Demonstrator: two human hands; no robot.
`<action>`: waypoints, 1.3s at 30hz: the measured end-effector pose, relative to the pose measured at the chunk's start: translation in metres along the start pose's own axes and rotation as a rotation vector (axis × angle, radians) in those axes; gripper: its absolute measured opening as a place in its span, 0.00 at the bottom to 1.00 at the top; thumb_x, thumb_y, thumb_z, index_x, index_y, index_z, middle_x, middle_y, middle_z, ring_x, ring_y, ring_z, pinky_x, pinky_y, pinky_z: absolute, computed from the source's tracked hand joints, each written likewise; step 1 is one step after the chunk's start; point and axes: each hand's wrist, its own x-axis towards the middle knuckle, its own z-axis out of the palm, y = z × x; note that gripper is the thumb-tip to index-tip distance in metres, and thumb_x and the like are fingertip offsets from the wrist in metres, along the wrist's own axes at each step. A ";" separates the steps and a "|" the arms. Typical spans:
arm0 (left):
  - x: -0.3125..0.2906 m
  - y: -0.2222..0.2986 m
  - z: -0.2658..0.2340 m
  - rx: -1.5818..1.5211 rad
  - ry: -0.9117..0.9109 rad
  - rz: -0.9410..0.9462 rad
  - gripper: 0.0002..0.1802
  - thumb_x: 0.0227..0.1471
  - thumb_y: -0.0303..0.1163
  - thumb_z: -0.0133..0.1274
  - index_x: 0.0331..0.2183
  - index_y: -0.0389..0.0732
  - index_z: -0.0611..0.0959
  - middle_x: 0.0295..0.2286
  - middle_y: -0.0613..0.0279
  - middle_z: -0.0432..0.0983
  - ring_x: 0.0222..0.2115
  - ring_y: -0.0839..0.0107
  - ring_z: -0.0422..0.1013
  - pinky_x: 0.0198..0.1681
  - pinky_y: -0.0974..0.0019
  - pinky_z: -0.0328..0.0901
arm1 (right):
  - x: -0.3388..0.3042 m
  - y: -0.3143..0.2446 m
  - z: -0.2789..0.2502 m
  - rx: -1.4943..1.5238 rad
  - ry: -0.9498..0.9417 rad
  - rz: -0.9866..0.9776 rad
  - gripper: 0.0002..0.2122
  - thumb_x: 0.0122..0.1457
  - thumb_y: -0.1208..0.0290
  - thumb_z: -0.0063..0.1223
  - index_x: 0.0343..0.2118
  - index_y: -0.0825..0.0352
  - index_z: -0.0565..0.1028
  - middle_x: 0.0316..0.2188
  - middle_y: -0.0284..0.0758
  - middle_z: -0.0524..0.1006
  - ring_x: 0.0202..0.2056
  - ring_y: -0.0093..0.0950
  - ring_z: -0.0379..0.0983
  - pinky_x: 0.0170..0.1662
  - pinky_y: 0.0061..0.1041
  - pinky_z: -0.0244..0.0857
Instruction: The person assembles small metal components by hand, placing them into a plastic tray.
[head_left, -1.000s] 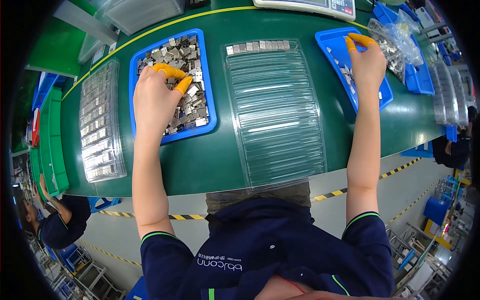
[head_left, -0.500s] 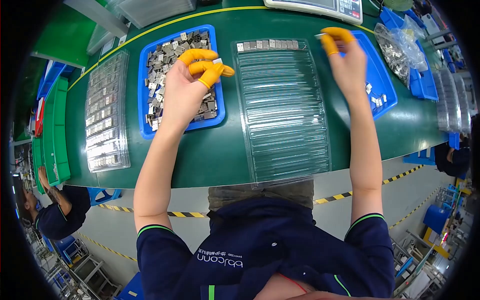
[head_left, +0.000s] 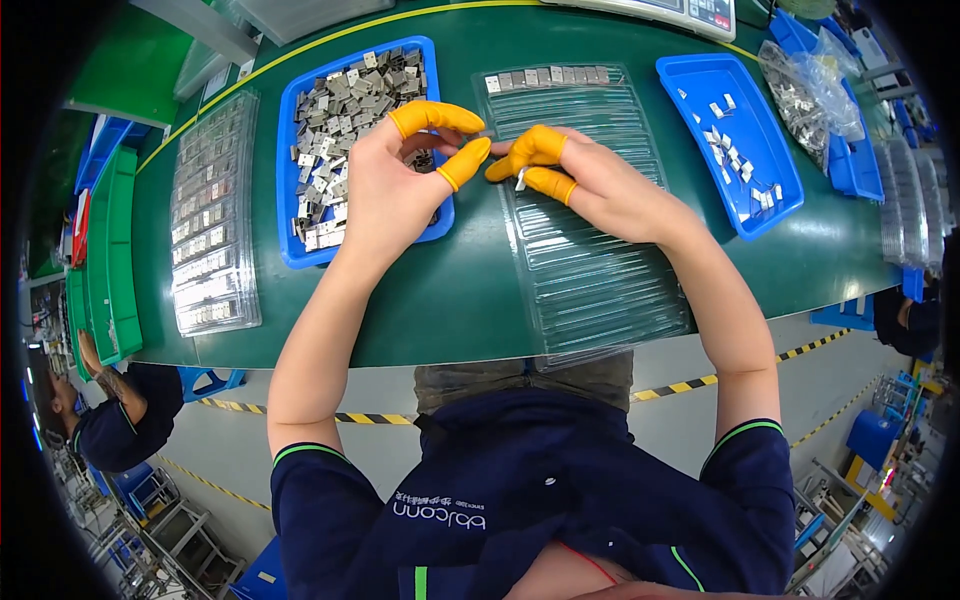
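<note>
My left hand (head_left: pixel 395 185) and my right hand (head_left: pixel 615 185), both with yellow finger cots, meet fingertip to fingertip over the left edge of a clear ribbed plastic tray (head_left: pixel 600 285). The left fingers pinch a small metal USB connector (head_left: pixel 486 134), mostly hidden. In the right hand's pinch is a small white part (head_left: pixel 521 180). A row of metal USB connectors (head_left: pixel 550 76) lies in the clear tray's far slot. Left of it, a blue tray (head_left: pixel 287 200) holds a heap of loose metal USB connectors (head_left: pixel 350 105). Small white parts (head_left: pixel 735 155) lie scattered in the blue tray (head_left: pixel 690 70) at right.
A filled clear tray (head_left: pixel 215 215) lies at the left, beside green bins (head_left: pixel 115 260). A scale (head_left: pixel 680 12) stands at the back. Bagged parts (head_left: pixel 800 100) and stacked clear trays (head_left: pixel 895 200) are far right. A co-worker (head_left: pixel 120 420) sits at left.
My right hand has come left from the right blue tray to meet my left hand, bringing a small white part. The clear tray has shifted and turned slightly.
</note>
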 end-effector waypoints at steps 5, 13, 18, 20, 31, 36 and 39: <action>-0.005 0.006 0.005 -0.091 0.017 -0.059 0.12 0.42 0.21 0.58 0.34 0.31 0.79 0.32 0.58 0.77 0.31 0.76 0.73 0.39 0.75 0.68 | 0.005 -0.005 -0.002 0.405 0.479 -0.032 0.08 0.53 0.75 0.51 0.37 0.68 0.74 0.38 0.34 0.74 0.42 0.26 0.68 0.48 0.23 0.58; -0.007 0.013 0.011 -0.501 0.075 -0.294 0.14 0.45 0.20 0.56 0.37 0.26 0.77 0.33 0.50 0.76 0.34 0.64 0.75 0.38 0.69 0.71 | 0.003 -0.008 0.008 0.719 0.504 0.308 0.12 0.51 0.76 0.58 0.39 0.71 0.76 0.36 0.34 0.77 0.37 0.19 0.72 0.44 0.17 0.64; -0.007 0.010 0.013 -0.510 0.065 -0.317 0.13 0.45 0.20 0.56 0.36 0.26 0.77 0.32 0.51 0.76 0.33 0.64 0.75 0.36 0.70 0.71 | 0.003 -0.003 0.014 0.787 0.591 0.274 0.10 0.49 0.75 0.58 0.36 0.70 0.77 0.33 0.33 0.78 0.34 0.20 0.73 0.42 0.17 0.65; -0.007 0.009 0.013 -0.511 0.062 -0.322 0.13 0.45 0.20 0.56 0.36 0.26 0.77 0.32 0.51 0.76 0.33 0.64 0.75 0.36 0.70 0.71 | 0.002 -0.003 0.013 0.785 0.604 0.266 0.10 0.50 0.75 0.58 0.36 0.71 0.77 0.33 0.34 0.78 0.35 0.20 0.73 0.42 0.17 0.65; -0.008 0.005 0.013 -0.491 0.025 -0.291 0.11 0.45 0.20 0.56 0.35 0.28 0.79 0.31 0.54 0.77 0.32 0.69 0.75 0.36 0.72 0.70 | -0.001 -0.005 0.005 0.445 0.553 0.183 0.08 0.47 0.75 0.59 0.32 0.68 0.80 0.29 0.32 0.79 0.33 0.18 0.73 0.41 0.18 0.65; -0.008 0.005 0.010 -0.418 0.021 -0.264 0.10 0.44 0.20 0.57 0.33 0.30 0.80 0.30 0.57 0.78 0.29 0.74 0.74 0.33 0.75 0.69 | -0.003 -0.008 0.000 0.401 0.501 0.171 0.08 0.46 0.76 0.60 0.31 0.69 0.79 0.30 0.32 0.79 0.33 0.20 0.72 0.42 0.19 0.64; -0.009 0.004 0.008 -0.395 0.010 -0.234 0.10 0.43 0.19 0.57 0.33 0.31 0.81 0.30 0.58 0.78 0.28 0.75 0.74 0.31 0.76 0.68 | -0.002 -0.005 -0.001 0.324 0.505 0.139 0.08 0.45 0.75 0.61 0.31 0.67 0.79 0.29 0.32 0.79 0.33 0.22 0.72 0.43 0.21 0.62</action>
